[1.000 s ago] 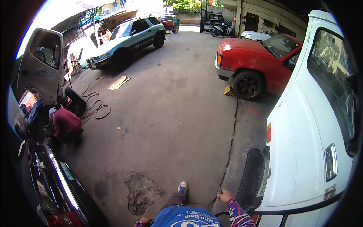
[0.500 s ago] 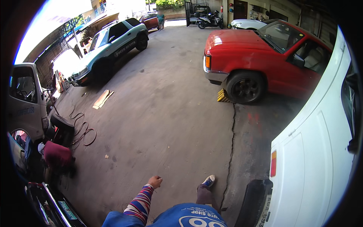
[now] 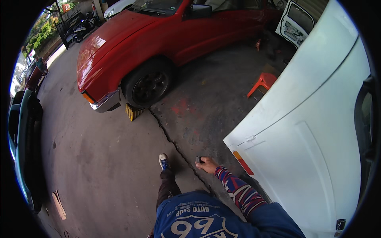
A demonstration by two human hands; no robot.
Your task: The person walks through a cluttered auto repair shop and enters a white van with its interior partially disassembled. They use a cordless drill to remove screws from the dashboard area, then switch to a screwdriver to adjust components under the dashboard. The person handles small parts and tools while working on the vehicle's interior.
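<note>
Dark object (image 3: pixel 198 160) sits gripped in the right hand (image 3: pixel 208 165), near the white van (image 3: pixel 297 158); the left hand's state I cannot tell. A chock (image 3: pixel 133 113) stands by the red car (image 3: pixel 131 37).

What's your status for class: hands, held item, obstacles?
Right hand: grip closed on small dark-grey object. Left hand out of view. Jagged floor crack beside white shoe, glossy red car ahead.
</note>
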